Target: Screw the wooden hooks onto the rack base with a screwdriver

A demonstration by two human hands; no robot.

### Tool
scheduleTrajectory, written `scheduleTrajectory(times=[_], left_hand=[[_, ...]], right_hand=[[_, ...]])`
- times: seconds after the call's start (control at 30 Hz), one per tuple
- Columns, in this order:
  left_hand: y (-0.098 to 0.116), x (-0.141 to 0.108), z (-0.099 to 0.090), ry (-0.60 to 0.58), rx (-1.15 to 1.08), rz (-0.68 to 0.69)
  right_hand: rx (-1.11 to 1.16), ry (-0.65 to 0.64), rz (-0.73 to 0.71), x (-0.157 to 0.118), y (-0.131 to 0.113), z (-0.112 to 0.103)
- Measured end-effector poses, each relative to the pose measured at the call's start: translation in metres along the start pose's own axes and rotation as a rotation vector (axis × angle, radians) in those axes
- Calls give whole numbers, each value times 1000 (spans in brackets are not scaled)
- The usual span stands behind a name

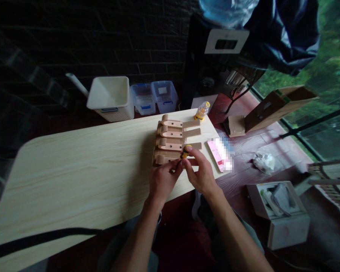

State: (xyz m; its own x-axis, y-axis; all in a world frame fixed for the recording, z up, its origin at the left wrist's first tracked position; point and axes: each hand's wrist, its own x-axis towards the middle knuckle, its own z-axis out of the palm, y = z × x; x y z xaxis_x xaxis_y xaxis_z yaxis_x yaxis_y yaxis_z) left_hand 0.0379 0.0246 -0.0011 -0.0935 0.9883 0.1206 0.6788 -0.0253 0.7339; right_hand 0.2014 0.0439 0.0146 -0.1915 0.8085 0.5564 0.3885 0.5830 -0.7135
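My right hand [201, 170] is closed around a short screwdriver [186, 151] with a yellow and black handle. Close beside it, my left hand [163, 177] has its fingers pinched together near the screwdriver's lower end; whatever they hold is hidden. Both hands are over the near end of a light wooden assembly [170, 145], made of several parallel pieces with curved ends and dark screw heads. Flat wooden slats [192, 133] stick out from its right side. My fingers partly cover the nearest piece.
The assembly stands on a pale wooden table [82, 170]. A clear bottle with yellow ends [202, 111] and a pink box [217, 155] are towards the table's right end. Beyond the far edge are a white bin [110, 94] and clear plastic boxes [154, 97]. Cardboard [268, 109] lies right.
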Motion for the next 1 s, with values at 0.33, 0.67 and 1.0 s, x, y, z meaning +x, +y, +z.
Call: scheduleTrajectory(times=[0.33, 0.67, 1.0], left_hand=[[1, 1, 0, 5, 8, 12], [3, 0, -2, -11, 8, -10], [5, 1, -5, -21, -5, -14]], right_hand=[[-2, 13, 16, -2, -1, -1], [-20, 25, 8, -1, -1, 0], [-44, 24, -23, 3, -4, -1]])
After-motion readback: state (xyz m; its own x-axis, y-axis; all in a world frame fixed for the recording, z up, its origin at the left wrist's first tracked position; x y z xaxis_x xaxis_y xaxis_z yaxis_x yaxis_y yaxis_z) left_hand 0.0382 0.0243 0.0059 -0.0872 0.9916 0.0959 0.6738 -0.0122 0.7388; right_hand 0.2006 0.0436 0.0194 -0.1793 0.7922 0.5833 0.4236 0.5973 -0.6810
